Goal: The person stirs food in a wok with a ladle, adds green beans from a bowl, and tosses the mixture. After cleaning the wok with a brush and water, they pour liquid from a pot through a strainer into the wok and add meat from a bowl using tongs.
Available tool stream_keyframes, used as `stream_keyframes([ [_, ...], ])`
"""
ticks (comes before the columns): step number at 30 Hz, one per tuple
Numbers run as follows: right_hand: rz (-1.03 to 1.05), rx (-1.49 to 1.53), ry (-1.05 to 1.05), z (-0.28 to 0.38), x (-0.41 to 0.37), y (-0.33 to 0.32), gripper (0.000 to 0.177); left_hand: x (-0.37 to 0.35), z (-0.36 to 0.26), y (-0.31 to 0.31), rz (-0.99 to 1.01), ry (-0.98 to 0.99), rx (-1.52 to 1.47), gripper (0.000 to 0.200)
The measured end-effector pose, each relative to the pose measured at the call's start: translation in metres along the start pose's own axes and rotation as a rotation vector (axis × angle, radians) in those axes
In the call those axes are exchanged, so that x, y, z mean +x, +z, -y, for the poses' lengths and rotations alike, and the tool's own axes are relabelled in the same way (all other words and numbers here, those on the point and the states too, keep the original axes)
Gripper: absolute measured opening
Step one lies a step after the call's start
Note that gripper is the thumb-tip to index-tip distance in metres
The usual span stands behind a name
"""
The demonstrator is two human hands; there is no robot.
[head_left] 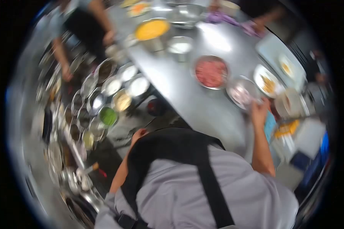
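Everything's pretty blurry and fisheyed, so take this with some salt. Far left, another person (80,23) in a dark apron stands by the line with one hand (67,72) down near a crowd of little metal condiment bowls (97,102) - one has something bright green (108,115), a couple hold white stuff (138,86).

Just right of those, low in the picture, the wearer's left hand (139,133) pokes out from behind the black apron (172,147), over the dark gap below the counter edge. Most of it is hidden, so I can't tell if it's open, closed or holding anything.

Moving across the steel counter (187,99): a pot of orange-yellow sauce (152,29) at the back, a small metal bowl with something white (180,46) just beside it, then a bowl of red minced meat (211,71) in the middle.

Next to that, nearer the counter's right end, sits a metal bowl of chopped pinkish-white bits (240,93). The right hand (259,111) is up against its near rim, fingers pointing at it - too smeared to say whether it's actually gripping or just touching.

Past the hand there's a white plate with some yellowish food (268,84), and a blue thing (270,128) just beside the forearm.
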State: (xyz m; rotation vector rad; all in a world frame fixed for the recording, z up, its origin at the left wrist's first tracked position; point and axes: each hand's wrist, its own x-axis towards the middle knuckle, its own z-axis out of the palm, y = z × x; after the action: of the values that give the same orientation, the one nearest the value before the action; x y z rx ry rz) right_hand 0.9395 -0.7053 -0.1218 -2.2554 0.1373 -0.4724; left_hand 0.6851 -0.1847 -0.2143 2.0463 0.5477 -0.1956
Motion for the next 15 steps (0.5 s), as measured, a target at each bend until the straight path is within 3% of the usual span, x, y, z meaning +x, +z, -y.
stream_keyframes([
  [1, 0.093, 0.294, 0.247, -0.007, 0.003, 0.0, 0.059, -0.012, 0.04, -0.012, -0.098, -0.053, -0.034, 0.032],
  [2, -0.061, -0.002, 0.003, -0.045, 0.011, 0.014, 0.05, -0.017, 0.024, -0.017, -0.16, -0.128, 0.021, 0.027],
  [3, 0.083, 0.03, -0.073, -0.063, 0.011, 0.014, 0.047, -0.021, 0.028, -0.021, -0.159, -0.24, -0.211, 0.025],
  [4, 0.067, 0.55, 0.356, -0.043, 0.007, 0.026, 0.037, -0.026, 0.034, -0.028, -0.206, -0.279, -0.337, 0.027],
  [5, 0.272, 0.572, 0.525, -0.012, 0.006, 0.02, 0.028, -0.029, 0.04, -0.036, -0.244, -0.303, -0.463, 0.029],
  [6, 0.369, 0.682, 0.543, -0.02, 0.005, 0.026, 0.032, -0.034, 0.037, -0.045, -0.353, -0.316, -0.585, 0.026],
  [8, 0.5, 0.609, 0.47, -0.016, 0.004, 0.028, 0.029, -0.055, 0.03, -0.069, -0.505, -0.334, -0.733, 0.024],
  [11, 0.495, 0.578, 0.542, -0.007, 0.007, 0.027, 0.029, -0.083, 0.02, -0.11, -0.698, -0.24, -0.971, 0.02],
  [13, 0.523, 0.583, 0.56, -0.009, 0.01, 0.031, 0.03, -0.106, 0.024, -0.142, -0.949, -0.114, -1.168, 0.014],
  [15, 0.417, 0.5, 0.59, -0.009, 0.006, 0.034, 0.033, -0.133, 0.047, -0.184, -0.989, 0.167, -1.427, 0.015],
])
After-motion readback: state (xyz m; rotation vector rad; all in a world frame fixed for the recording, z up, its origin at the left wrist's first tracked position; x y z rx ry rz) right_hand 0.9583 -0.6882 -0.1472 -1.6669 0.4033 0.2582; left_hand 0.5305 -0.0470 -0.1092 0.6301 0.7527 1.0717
